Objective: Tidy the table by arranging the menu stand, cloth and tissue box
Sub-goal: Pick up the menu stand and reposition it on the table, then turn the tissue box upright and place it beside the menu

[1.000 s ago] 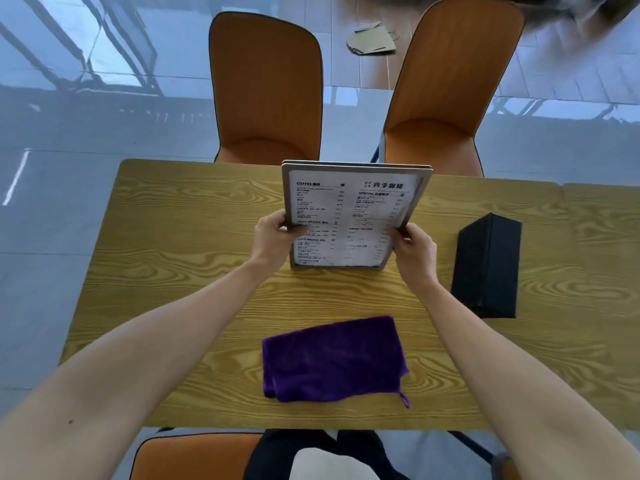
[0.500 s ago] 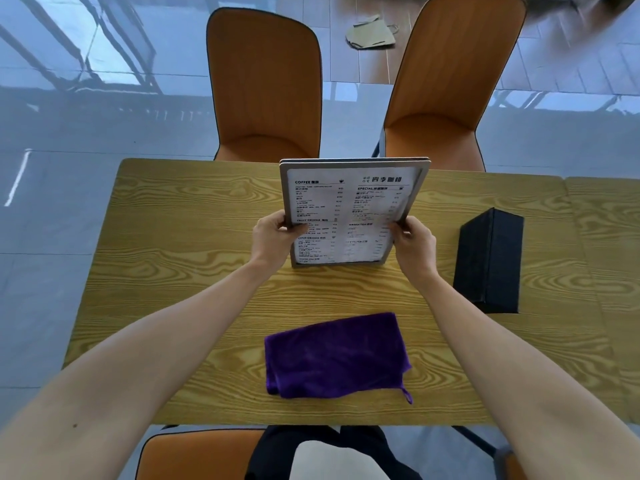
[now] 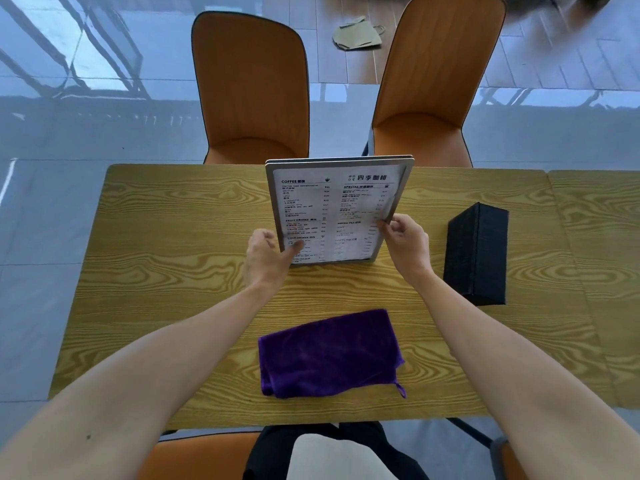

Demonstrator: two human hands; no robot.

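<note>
We have swung the menu stand (image 3: 337,209) more upright mid-worktop (image 3: 166,237); left hand (image 3: 268,252) and right hand (image 3: 405,242) grip its edges, fingers behind hidden, lower print blurred.

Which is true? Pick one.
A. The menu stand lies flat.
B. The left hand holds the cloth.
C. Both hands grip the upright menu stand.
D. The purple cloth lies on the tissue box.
C: the left hand and right hand grip the side edges of the upright menu stand.
</note>
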